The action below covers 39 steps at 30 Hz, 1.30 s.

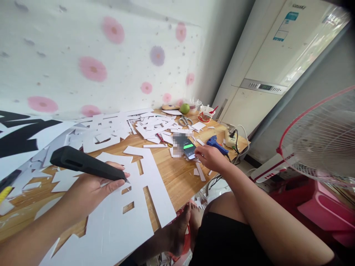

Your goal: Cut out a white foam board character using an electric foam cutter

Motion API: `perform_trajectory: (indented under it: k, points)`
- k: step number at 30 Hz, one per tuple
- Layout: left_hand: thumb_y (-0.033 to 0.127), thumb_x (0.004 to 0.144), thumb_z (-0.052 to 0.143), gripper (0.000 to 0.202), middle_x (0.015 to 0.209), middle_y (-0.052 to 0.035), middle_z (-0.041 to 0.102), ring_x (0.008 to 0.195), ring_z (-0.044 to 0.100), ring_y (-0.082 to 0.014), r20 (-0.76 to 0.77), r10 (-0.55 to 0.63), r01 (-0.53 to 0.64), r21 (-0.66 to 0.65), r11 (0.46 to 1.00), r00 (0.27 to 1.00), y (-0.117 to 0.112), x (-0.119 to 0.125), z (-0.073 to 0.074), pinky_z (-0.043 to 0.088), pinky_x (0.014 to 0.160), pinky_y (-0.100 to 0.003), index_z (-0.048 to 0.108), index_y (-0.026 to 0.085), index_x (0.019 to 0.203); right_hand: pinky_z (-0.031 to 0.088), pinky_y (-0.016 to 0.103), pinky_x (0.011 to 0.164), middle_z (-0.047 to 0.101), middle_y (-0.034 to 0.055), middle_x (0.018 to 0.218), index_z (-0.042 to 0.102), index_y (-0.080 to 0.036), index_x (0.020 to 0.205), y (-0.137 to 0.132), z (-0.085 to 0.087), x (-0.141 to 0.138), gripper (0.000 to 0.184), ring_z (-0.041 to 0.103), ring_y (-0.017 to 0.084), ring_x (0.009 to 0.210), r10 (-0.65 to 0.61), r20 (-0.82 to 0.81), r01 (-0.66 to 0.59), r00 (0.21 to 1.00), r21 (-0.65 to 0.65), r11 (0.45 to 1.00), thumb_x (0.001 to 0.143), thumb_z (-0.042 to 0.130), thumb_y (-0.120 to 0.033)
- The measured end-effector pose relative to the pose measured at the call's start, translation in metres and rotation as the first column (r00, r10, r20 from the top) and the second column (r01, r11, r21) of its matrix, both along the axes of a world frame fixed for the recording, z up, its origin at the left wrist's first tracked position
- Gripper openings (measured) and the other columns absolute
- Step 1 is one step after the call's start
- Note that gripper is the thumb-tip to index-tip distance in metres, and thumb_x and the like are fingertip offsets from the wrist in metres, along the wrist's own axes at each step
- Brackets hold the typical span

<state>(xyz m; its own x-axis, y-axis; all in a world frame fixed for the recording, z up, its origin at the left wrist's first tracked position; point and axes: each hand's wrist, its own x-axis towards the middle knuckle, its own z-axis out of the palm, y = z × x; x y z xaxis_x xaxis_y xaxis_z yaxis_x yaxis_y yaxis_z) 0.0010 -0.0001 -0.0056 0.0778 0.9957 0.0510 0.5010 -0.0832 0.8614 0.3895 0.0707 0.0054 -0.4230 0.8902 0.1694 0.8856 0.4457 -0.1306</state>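
Where the wooden table [179,181] reaches the far left, black-and-white sheets [19,142] overlap. Next comes the left hand [93,190], its fingers clamped on a chunky black knife [85,166] whose blade slants down to the right, over a large white board [113,221]. The tip is right by the upper of 2 small rectangular openings [128,207] in the board — whether it touches the surface, I cannot tell. A long slot [151,208] runs to the right of those.

Behind the board, white scraps [155,127] lie heaped across the table, with grey scissors [182,120] at the right end of the heap and a green fruit [184,108] farther back. In front of the scissors lies a phone [190,148], its screen partly lit green. The right hand [210,157] is at the phone's right edge, fingers bunched close together; I cannot tell if they grip it. Behind that hand stands a paper cup [205,115] with a red spoon [213,109]. Just beyond the hand rests a blue glue gun [217,145], then a power strip [230,139] — cables attached — near the table's right end. Farther right are a tall white fridge [257,66] and a red-rimmed fan [321,140].
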Motion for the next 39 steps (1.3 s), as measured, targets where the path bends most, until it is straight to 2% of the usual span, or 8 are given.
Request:
perform_trajectory:
  k: [4, 11, 16, 20, 26, 33, 36, 39]
  points:
    - [0.07, 0.074, 0.068, 0.053, 0.108, -0.0063, 0.075, 0.108, 0.068, -0.0309, 0.002, 0.012, -0.012, 0.015, 1.0, 1.0, 0.0, 0.0, -0.003, 0.052, 0.099, -0.046, 0.067, 0.026, 0.104, 0.043, 0.028, 0.075, 0.072, 0.009, 0.087, 0.068, -0.017, 0.091, 0.001, -0.001, 0.0, 0.018, 0.064, 0.02, 0.082, -0.001, -0.003, 0.001, 1.0, -0.005, 1.0, 0.094, 0.05, -0.017]
    - [0.069, 0.071, 0.069, 0.05, 0.103, -0.001, 0.079, 0.108, 0.071, -0.0309, -0.004, 0.045, -0.045, 0.026, 0.999, 0.999, 0.003, -0.005, -0.011, 0.056, 0.095, -0.037, 0.066, 0.032, 0.104, 0.042, 0.028, 0.073, 0.072, 0.0083, 0.086, 0.068, -0.018, 0.09, 0.001, -0.003, 0.002, 0.019, 0.064, 0.02, 0.081, 0.004, -0.005, -0.004, 1.0, 0.011, 1.0, 0.094, 0.05, -0.017]
    - [0.069, 0.073, 0.069, 0.055, 0.111, -0.0039, 0.077, 0.111, 0.069, -0.03, -0.055, -0.012, 0.01, -0.027, 1.0, 0.998, 0.008, -0.016, -0.014, 0.052, 0.103, -0.044, 0.062, 0.029, 0.11, 0.042, 0.028, 0.073, 0.071, 0.0079, 0.086, 0.068, -0.019, 0.089, 0.002, -0.006, 0.003, 0.018, 0.063, 0.02, 0.081, 0.013, -0.015, -0.013, 1.0, 0.023, 1.0, 0.093, 0.05, -0.018]
    - [0.072, 0.074, 0.067, 0.057, 0.114, -0.0067, 0.075, 0.112, 0.068, -0.0313, -0.053, -0.01, 0.008, -0.035, 0.999, 0.999, 0.006, -0.015, -0.009, 0.047, 0.107, -0.051, 0.061, 0.027, 0.109, 0.042, 0.028, 0.071, 0.07, 0.0082, 0.084, 0.067, -0.019, 0.088, 0.003, -0.009, 0.005, 0.018, 0.063, 0.021, 0.08, 0.019, -0.028, -0.018, 0.999, 0.033, 0.999, 0.092, 0.05, -0.017]
    - [0.073, 0.072, 0.068, 0.061, 0.108, -0.0072, 0.076, 0.111, 0.068, -0.0305, 0.018, 0.02, -0.019, -0.042, 0.999, 1.0, 0.003, -0.01, 0.001, 0.047, 0.106, -0.05, 0.059, 0.025, 0.109, 0.042, 0.028, 0.069, 0.07, 0.0074, 0.082, 0.066, -0.019, 0.086, 0.005, -0.013, 0.007, 0.017, 0.062, 0.02, 0.077, 0.034, -0.054, -0.031, 0.998, 0.059, 0.998, 0.091, 0.05, -0.018]
    - [0.078, 0.066, 0.065, 0.065, 0.11, -0.0087, 0.073, 0.107, 0.068, -0.0325, -0.033, 0.066, -0.067, -0.015, 0.998, 0.997, 0.0, -0.003, 0.01, 0.047, 0.101, -0.05, 0.061, 0.025, 0.103, 0.045, 0.029, 0.069, 0.072, 0.0063, 0.08, 0.067, -0.02, 0.084, 0.005, -0.015, 0.009, 0.017, 0.065, 0.021, 0.075, 0.052, -0.122, -0.039, 0.991, 0.111, 0.993, 0.089, 0.051, -0.019]
    - [0.079, 0.068, 0.062, 0.064, 0.104, -0.0061, 0.075, 0.105, 0.069, -0.0314, -0.061, 0.081, -0.081, 0.012, 0.997, 0.995, -0.001, -0.003, 0.01, 0.05, 0.097, -0.046, 0.06, 0.026, 0.104, 0.048, 0.03, 0.076, 0.075, 0.0077, 0.092, 0.068, -0.02, 0.093, 0.002, -0.013, 0.01, 0.021, 0.068, 0.021, 0.085, 0.024, -0.265, 0.033, 0.964, 0.212, 0.977, 0.092, 0.047, -0.022]
    - [0.076, 0.073, 0.059, 0.058, 0.103, -0.0036, 0.074, 0.101, 0.069, -0.0291, -0.124, 0.077, -0.07, 0.059, 0.996, 0.989, -0.001, -0.004, 0.008, 0.051, 0.093, -0.041, 0.061, 0.027, 0.103, 0.05, 0.032, 0.08, 0.076, 0.0072, 0.097, 0.067, -0.022, 0.095, 0.0, -0.011, 0.011, 0.02, 0.069, 0.022, 0.091, 0.007, -0.491, 0.15, 0.871, 0.281, 0.948, 0.092, 0.048, -0.027]
